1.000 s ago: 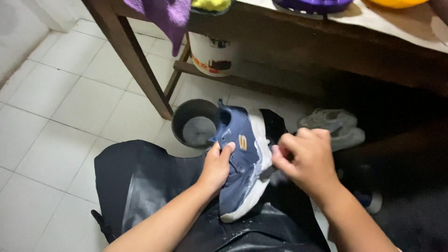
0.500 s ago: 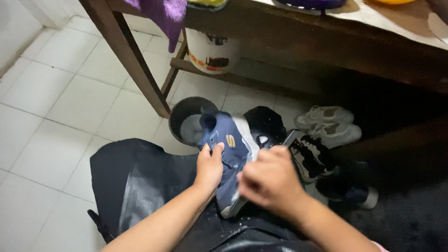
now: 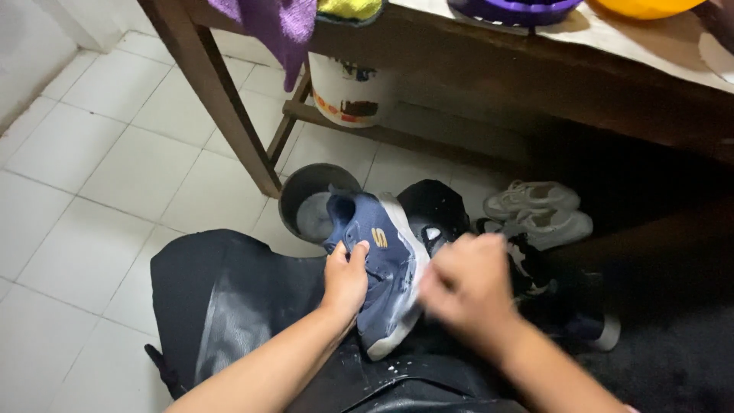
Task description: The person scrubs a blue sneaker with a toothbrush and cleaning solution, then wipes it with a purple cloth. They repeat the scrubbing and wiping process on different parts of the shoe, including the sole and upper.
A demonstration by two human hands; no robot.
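Here, 2 hands (image 3: 345,277) (image 3: 468,284), 1 navy sneaker (image 3: 384,260)

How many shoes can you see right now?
4, perhaps more hidden. A navy shoe in the left hand; two pale shoes on the floor under the table; a dark shoe beyond the blurred right hand.

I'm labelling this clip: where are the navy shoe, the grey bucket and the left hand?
navy shoe (image 3: 386,264), head view, side panel.
grey bucket (image 3: 306,187), head view, rim.
left hand (image 3: 345,277), head view, back of hand.

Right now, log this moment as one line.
left hand: grips blue shoe | right hand: blurred at shoe's sole | nearby: grey bucket, white shoes
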